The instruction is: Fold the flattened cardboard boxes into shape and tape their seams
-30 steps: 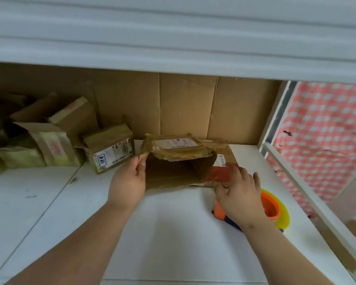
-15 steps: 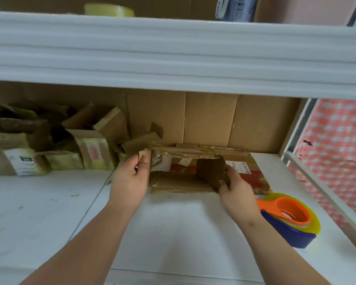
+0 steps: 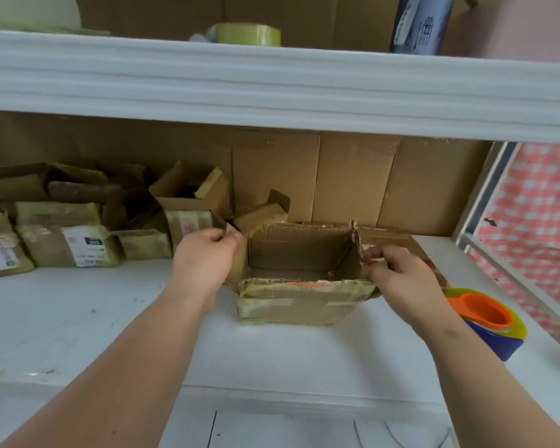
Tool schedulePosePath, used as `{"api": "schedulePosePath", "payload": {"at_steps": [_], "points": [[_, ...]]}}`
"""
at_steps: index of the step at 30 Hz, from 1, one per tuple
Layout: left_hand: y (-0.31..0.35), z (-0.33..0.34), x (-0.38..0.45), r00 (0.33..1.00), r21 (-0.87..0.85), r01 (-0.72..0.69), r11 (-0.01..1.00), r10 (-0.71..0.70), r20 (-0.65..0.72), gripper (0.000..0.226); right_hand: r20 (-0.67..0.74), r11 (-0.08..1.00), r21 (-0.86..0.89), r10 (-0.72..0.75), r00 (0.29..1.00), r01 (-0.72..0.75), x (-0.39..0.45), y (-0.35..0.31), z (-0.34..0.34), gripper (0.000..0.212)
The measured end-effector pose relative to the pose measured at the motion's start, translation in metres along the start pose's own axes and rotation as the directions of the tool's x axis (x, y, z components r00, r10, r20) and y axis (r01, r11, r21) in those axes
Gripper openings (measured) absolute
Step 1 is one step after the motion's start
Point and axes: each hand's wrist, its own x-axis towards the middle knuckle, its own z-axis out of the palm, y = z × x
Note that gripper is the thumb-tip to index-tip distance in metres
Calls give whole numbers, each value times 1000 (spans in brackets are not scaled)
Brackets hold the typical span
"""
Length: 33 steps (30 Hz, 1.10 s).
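At the centre of the frame, on the white table [image 3: 304, 357], the cardboard box [image 3: 301, 279] stood squared up with its mouth open to us, and that was surely why both hands sat at its ends. Our left hand [image 3: 204, 263] pinched the left end flap [image 3: 230, 229] between thumb and fingers, the grip narrow and closed on card, pulling that side outward. Our right hand [image 3: 398, 273] did the same at the right wall, fingers curled on the torn edge near its end flap [image 3: 356, 236]. Held this way the sides stayed apart and the box kept its shape, we judged. The near flap [image 3: 304, 302] hung down over the front, old tape shining on it. The tape dispenser [image 3: 488, 321], orange and blue, lay at right centre just beside our right wrist, parked within reach for the seams. At left centre the finished boxes [image 3: 78, 237] crowded against the back wall, well apart from our work. On the shelf at upper centre a spare tape roll [image 3: 248, 33] rested.
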Motion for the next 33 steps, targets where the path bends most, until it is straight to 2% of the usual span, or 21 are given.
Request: {"api": "schedulePosePath", "payload": {"at_steps": [2,4,6,10,13,16,17,20,22,26,28,30,32,33], "points": [[-2,-1,1,1000,-47,-3,999,3,15,6,64,1000,9,-1,998,1,-4,-4,-3,25],[-3,1,1,1000,-74,-8,997,10,29,29,107,997,72,-20,994,12,-6,-6,-6,23],[-4,3,3,999,-75,10,997,-7,34,40,133,985,172,-40,990,17,-8,-3,-8,13],[-4,8,2,998,-68,53,996,-51,19,23,229,948,317,-72,971,-5,-10,10,-5,10],[-4,15,-1,1000,-60,25,998,-25,-4,32,271,947,319,-134,953,43,-4,25,4,30],[-6,20,-7,1000,-22,-21,1000,22,13,26,261,958,257,-195,945,126,8,40,10,61],[-7,22,-8,998,-4,-48,999,49,28,23,261,960,242,-204,943,141,12,44,12,65],[-14,26,-14,986,100,-146,984,136,99,34,253,960,226,-224,941,167,19,48,17,62],[-20,29,-17,974,97,-163,982,145,173,50,225,962,195,-232,946,189,23,53,20,64],[-29,33,-17,959,75,-185,980,164,230,55,167,951,169,-287,943,260,28,57,25,47],[-29,34,-14,937,198,-278,940,220,271,61,154,949,246,-241,958,199,29,51,23,43],[-21,37,-10,908,389,-377,840,253,335,61,199,928,365,-158,967,76,27,43,19,20],[-7,38,-7,917,455,-334,826,173,358,47,215,900,435,-110,970,6,29,43,17,16],[0,37,-6,923,435,-285,854,122,366,36,220,895,447,-105,970,-5,31,48,18,29]]}}
